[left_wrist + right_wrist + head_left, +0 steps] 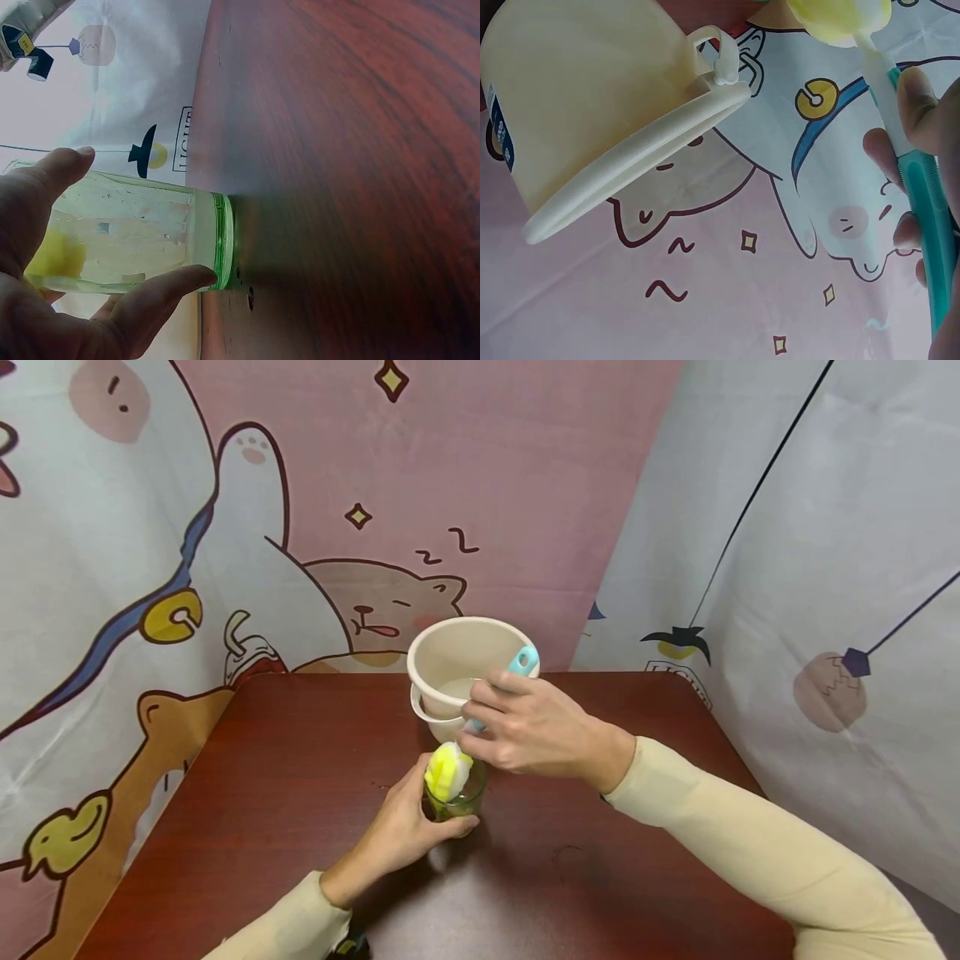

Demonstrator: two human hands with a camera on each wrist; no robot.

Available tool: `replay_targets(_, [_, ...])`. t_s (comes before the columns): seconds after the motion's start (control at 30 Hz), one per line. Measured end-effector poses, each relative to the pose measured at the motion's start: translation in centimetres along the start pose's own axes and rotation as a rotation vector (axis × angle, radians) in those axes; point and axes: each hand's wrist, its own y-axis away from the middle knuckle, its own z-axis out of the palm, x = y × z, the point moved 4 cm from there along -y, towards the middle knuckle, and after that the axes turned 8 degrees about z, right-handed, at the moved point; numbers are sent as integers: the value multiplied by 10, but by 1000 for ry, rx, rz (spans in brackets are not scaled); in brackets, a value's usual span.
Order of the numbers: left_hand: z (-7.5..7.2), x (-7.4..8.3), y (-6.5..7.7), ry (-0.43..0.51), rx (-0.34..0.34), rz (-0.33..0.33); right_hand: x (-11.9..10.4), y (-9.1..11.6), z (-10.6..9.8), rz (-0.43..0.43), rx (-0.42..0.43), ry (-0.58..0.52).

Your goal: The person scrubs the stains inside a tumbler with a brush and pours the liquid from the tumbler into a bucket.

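Both our hands are loaded: green glass in the left, sponge brush in the right.
Our left hand (407, 825) grips the green glass (150, 232) around its side, upright over the bench (300, 777); we can't tell if its base touches. Our right hand (536, 727) grips the sponge brush (921, 184) by its teal handle, yellow-and-white sponge head (447, 771) down at the glass's mouth. Cream bucket (442, 652) sits just beyond both.
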Motion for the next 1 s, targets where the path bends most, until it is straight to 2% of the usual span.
replay_targets(0.27, [-1, -1, -1, -14, 2, 6, 0, -1, -2, -3, -47, 48])
replay_targets(0.77, [0, -3, 1, -9, -10, -1, 4, -1, 0, 7, -119, 7])
replay_targets(1.0, [-1, -3, 1, -8, -6, 14, 7, -4, 0, -12, -143, 25])
